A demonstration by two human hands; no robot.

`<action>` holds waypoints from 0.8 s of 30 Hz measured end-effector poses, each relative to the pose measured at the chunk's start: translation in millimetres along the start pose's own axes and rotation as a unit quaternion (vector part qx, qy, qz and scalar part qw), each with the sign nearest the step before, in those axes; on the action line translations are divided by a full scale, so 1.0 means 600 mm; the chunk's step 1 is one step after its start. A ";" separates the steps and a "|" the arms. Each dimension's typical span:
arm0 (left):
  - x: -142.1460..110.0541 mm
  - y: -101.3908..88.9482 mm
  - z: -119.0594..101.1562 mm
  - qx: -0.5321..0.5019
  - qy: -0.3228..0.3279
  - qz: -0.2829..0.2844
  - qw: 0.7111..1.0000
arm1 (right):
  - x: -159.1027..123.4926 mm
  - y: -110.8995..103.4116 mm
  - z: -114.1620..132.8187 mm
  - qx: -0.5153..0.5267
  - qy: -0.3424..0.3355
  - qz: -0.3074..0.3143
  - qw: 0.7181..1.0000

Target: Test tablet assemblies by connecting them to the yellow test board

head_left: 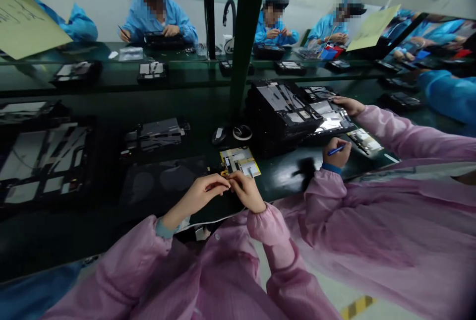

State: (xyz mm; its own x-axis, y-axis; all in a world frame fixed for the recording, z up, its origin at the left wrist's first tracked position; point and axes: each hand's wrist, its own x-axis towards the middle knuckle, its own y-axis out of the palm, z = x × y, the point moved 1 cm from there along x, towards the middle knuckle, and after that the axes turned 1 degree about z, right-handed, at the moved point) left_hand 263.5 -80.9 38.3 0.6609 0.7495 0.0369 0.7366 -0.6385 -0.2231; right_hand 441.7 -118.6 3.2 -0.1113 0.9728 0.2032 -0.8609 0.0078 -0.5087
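My left hand and my right hand meet fingertip to fingertip over the dark green bench. Both are pinched shut on a small yellowish piece that is too small to name. Just beyond them lies a yellow sheet with small parts. A dark mat lies under and left of my left hand. Both my sleeves are pink.
A co-worker in pink at my right holds a blue pen beside a tall stack of black trays. More black trays lie at the left. A tape roll sits behind the yellow sheet. People in blue work opposite.
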 end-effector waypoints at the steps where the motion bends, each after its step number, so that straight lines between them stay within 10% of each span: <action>1: 0.002 0.002 0.001 0.007 0.003 -0.007 1.000 | -0.001 -0.001 0.002 -0.005 0.003 -0.006 1.000; 24: 0.004 0.016 0.052 0.330 0.130 -0.094 0.930 | -0.008 -0.008 0.014 -0.064 -0.073 -0.022 0.995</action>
State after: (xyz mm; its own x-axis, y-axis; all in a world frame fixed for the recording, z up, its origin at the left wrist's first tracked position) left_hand 267.8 -80.2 6.0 0.6056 0.7140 0.3514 0.6509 -0.1904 -0.7349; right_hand 442.0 -125.3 11.8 -0.1540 0.9272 0.3415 -0.7975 0.0874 -0.5969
